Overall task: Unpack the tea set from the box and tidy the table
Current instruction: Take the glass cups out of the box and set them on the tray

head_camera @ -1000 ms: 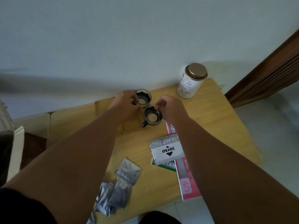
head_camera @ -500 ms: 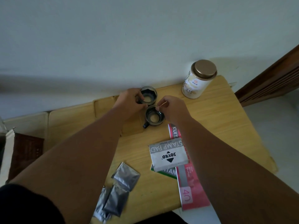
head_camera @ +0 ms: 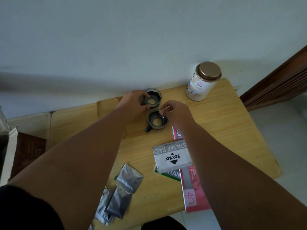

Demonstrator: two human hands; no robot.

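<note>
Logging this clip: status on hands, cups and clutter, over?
Left hand gripping far glass cup. Right hand pinching a small stick above near cup. Foil sachets, stamp pad box and tea canister on table.

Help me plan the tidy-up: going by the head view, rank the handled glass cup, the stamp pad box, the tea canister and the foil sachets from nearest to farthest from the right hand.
From the right hand:
1. Handled glass cup, just beside its fingers, to the left.
2. Stamp pad box, toward the person; tea canister, back right by the wall. Too close to call.
3. Foil sachets, near the table's front-left edge.
</note>
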